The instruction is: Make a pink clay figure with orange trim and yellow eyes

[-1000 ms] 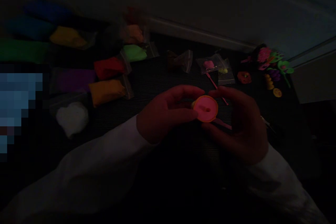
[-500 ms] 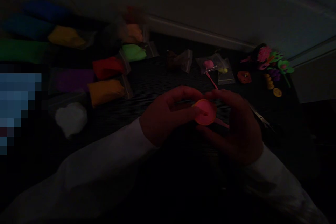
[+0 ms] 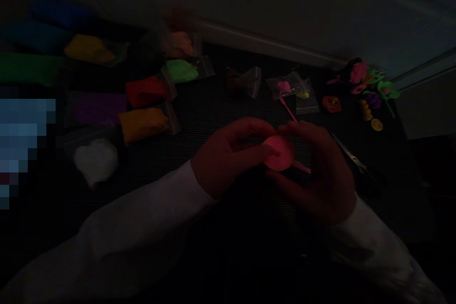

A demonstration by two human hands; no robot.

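Observation:
The scene is very dark. Between both hands sits a round pink clay disc (image 3: 280, 153) with an orange rim, held above a dark ribbed mat (image 3: 206, 109). My left hand (image 3: 228, 154) pinches its left edge, thumb pressed on the pink face. My right hand (image 3: 320, 171) curls round its right side, fingertips at the top edge. A thin pink stick (image 3: 302, 167) pokes out beside the disc near my right fingers; whether they hold it I cannot tell. Both sleeves are white.
Bags of coloured clay lie at the left: orange (image 3: 142, 124), red (image 3: 146, 91), green (image 3: 181, 71), purple (image 3: 99, 108), white (image 3: 95, 159), yellow (image 3: 89, 50). Small bags (image 3: 285, 86) and finished clay figures (image 3: 370, 90) sit at the back right. Scissors (image 3: 351, 156) lie right of my hand.
The disc has tilted, so its orange rim and the dent in the pink face show less. My left thumb has slid onto the face and both hands have closed in slightly.

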